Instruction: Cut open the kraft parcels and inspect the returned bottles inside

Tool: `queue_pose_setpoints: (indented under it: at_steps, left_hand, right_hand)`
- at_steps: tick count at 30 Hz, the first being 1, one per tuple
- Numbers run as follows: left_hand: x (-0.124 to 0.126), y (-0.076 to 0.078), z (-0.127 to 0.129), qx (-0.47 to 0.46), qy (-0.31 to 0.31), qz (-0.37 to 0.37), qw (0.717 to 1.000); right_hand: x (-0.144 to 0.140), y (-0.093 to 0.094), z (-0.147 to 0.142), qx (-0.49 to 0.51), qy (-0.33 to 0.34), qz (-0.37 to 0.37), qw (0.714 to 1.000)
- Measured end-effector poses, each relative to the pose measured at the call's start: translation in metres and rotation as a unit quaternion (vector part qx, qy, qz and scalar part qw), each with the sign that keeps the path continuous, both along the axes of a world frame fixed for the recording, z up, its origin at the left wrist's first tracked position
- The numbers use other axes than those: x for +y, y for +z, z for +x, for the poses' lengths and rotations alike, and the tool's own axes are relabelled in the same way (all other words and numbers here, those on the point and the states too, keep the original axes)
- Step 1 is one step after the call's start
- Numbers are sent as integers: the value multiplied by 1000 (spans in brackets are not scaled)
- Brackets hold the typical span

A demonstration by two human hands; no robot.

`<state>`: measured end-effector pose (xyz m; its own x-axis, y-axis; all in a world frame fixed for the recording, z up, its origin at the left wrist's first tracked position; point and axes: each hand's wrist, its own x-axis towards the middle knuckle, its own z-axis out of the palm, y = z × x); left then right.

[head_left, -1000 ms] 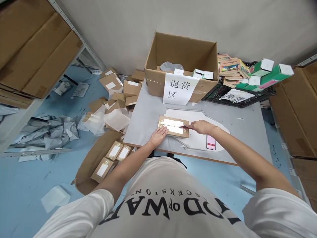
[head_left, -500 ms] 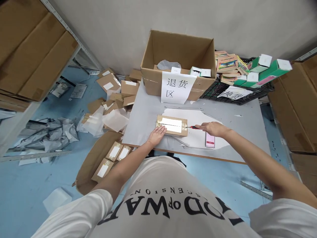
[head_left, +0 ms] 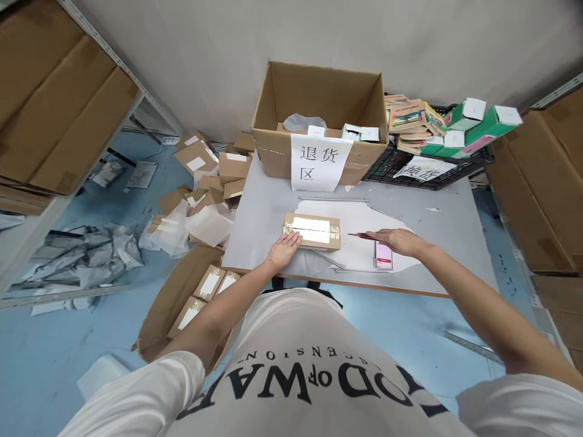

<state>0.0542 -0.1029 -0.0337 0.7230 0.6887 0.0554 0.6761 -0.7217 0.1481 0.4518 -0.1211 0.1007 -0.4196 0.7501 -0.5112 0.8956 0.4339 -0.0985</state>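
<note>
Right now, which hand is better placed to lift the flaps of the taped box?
Probably the left hand: it lies flat against the taped box. The right hand holds the cutter beside it.

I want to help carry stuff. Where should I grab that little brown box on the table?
Probably by its two long sides, coming down from above. The box lies flat and looks narrow enough for one hand. The left hand rests at its near left corner, and the right hand holds a cutter just right of it, so stay clear of those.
</note>
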Motion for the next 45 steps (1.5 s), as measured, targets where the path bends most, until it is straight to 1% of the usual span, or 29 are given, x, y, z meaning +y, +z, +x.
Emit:
queue_pose_setpoints:
  at_steps: [3, 5, 10, 13, 15, 19, 22, 24, 25, 28, 31, 33, 35, 37, 39, 45]
  left_hand:
    - [1, 3, 0, 13, -5, 0, 1000]
    - [1, 6, 2, 22, -4, 2, 1000]
    - [-2, 16, 9, 6, 11, 24, 1000]
    - [-2, 22, 12, -4, 14, 29, 999]
    - [-1, 24, 12, -3, 14, 30, 999]
    - [0, 26, 10, -3, 8, 30, 1000]
    - [3, 27, 9, -13, -1, 26, 1000]
    - [9, 30, 11, -21, -4, 12, 1000]
    - [15, 32, 12, -22, -2, 1, 1000]
    - [36, 39, 19, -4, 32, -42, 999]
    - [58, 44, 24, 26, 65, -82, 994]
    - [68, 45, 25, 46, 67, -108, 991]
    - [73, 45, 23, 59, 58, -129, 988]
    - [76, 43, 21, 61, 49, -139, 987]
    - [76, 41, 20, 54, 45, -140, 988]
    - [75, 36, 18, 25, 44, -136, 989]
  right_hand:
    - [-15, -6, 11, 42, -40, 29, 998]
    - [-28, -13, 16, 69, -68, 52, 994]
    - [-61, -43, 13, 124, -167, 87, 974]
    - [-75, -61, 2, 182, -207, 85, 958]
    - [-80, -69, -6, 210, -224, 77, 949]
    - [-84, -78, -20, 239, -251, 55, 937]
    - [-84, -83, -26, 273, -279, 44, 920]
    - [-83, -88, -30, 311, -316, 29, 896]
    - [-82, -91, -32, 337, -342, 20, 877]
    - [-79, -103, -39, 430, -425, -4, 797]
    - [-74, -116, -50, 508, -479, -37, 715]
    - [-71, -122, -57, 543, -501, -55, 671]
    - [-69, -126, -64, 571, -515, -61, 636]
    - [-67, -129, -69, 593, -523, -59, 610]
    - [-65, -130, -73, 607, -525, -59, 593]
    - [-63, -130, -77, 620, -524, -75, 579]
